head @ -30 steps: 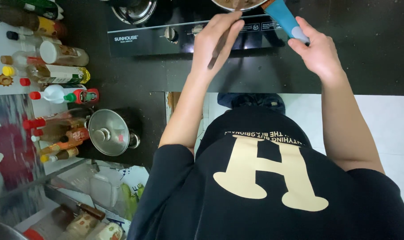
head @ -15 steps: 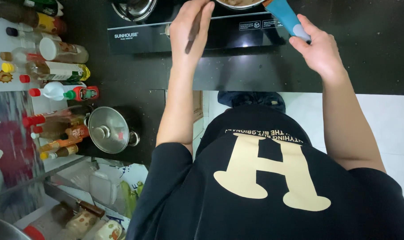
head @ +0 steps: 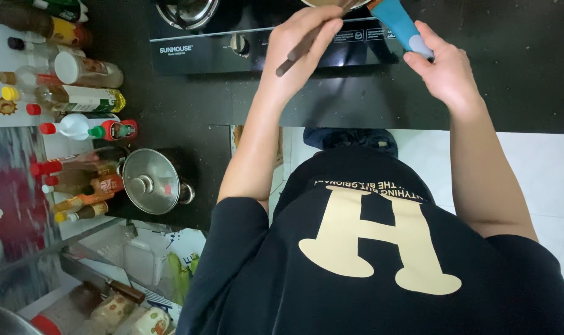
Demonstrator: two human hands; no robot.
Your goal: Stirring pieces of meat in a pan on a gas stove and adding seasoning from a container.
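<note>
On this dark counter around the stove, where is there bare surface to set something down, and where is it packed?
Bare counter lies right of the stove, beyond the right hand on the blue handle. A narrower bare strip runs between the stove and the bottles. The left edge is crowded: bottles and a lidded steel pot. The left hand holds chopsticks.

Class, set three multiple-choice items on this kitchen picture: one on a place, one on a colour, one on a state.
1. Where does the lidded steel pot stand? A on the burner; B on the dark counter beside the bottles; C on the floor.
2. What colour is the handle in the right hand? A red; B blue; C green.
3. How are the left hand fingers? A closed round dark chopsticks; B spread flat; C empty.

B, it sits by the bottles; B, the handle is blue; A, the sticks are gripped.
</note>
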